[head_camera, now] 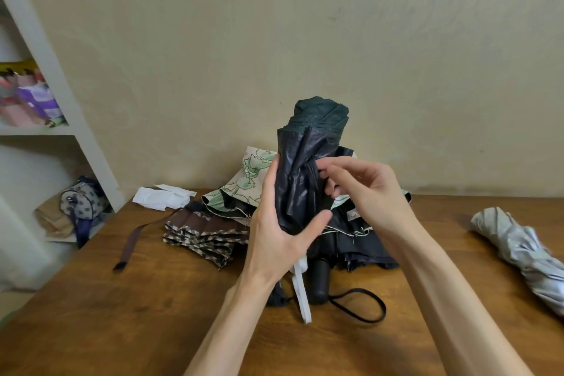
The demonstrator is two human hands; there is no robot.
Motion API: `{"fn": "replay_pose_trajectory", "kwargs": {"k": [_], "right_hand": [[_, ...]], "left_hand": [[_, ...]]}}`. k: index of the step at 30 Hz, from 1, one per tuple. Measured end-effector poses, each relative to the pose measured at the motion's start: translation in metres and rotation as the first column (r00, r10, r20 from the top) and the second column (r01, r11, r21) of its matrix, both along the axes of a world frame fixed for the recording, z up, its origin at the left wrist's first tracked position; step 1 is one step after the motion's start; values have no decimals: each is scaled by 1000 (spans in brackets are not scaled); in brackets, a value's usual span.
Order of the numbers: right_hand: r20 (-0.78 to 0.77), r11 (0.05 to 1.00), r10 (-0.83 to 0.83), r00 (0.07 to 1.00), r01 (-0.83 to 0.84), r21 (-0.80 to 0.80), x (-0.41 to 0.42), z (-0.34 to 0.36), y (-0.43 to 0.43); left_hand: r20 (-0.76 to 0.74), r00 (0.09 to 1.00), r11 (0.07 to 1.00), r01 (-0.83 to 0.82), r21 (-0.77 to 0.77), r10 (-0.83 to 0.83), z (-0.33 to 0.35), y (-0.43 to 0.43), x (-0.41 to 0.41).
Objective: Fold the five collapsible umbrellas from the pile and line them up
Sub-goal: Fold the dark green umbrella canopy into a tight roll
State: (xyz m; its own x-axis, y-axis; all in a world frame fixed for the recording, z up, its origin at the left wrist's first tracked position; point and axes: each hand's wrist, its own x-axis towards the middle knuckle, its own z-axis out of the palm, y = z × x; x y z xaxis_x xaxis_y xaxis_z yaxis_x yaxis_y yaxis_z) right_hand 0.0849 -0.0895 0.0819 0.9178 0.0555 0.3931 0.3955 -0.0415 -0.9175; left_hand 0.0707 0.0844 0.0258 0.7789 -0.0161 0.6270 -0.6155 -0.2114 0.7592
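**Dark umbrella held upright before the pile**

A dark umbrella (308, 168), its canopy gathered and green at the top, is held upright above the wooden tabletop (152, 314), just in front of the pile. The grip of the left hand (280, 223) is clamped round its lower half, while a fold of its fabric is pinched in the grip of the right hand (366, 189). A white strap (300, 293) hangs below the left hand. Behind are heaped a floral umbrella (250, 180), a brown checked umbrella (204, 232) and a black umbrella (319, 281). A silver umbrella (525, 250) is laid well apart, at the right edge.
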Motion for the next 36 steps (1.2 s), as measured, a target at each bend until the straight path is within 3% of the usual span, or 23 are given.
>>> {"fn": "replay_pose_trajectory", "kwargs": {"k": [7, 12, 18, 24, 36], "right_hand": [[10, 999, -19, 1000, 19, -25, 2, -6, -5], [65, 995, -29, 997, 35, -96, 1, -7, -5], [1, 996, -48, 999, 48, -71, 0, -6, 3], [-144, 954, -88, 986, 42, -296, 6, -15, 4], [-315, 999, -4, 949, -13, -51, 10, -30, 1]], "left_hand": [[-25, 1000, 1000, 15, 14, -15, -5, 3, 3], [-72, 997, 997, 22, -80, -28, -7, 3, 6], [-82, 996, 990, -32, -139, 21, -4, 2, 9], [-70, 993, 980, -110, -166, 99, -5, 5, 14], [-70, 974, 944, -227, -238, 216, 0, 10, 13]]}}
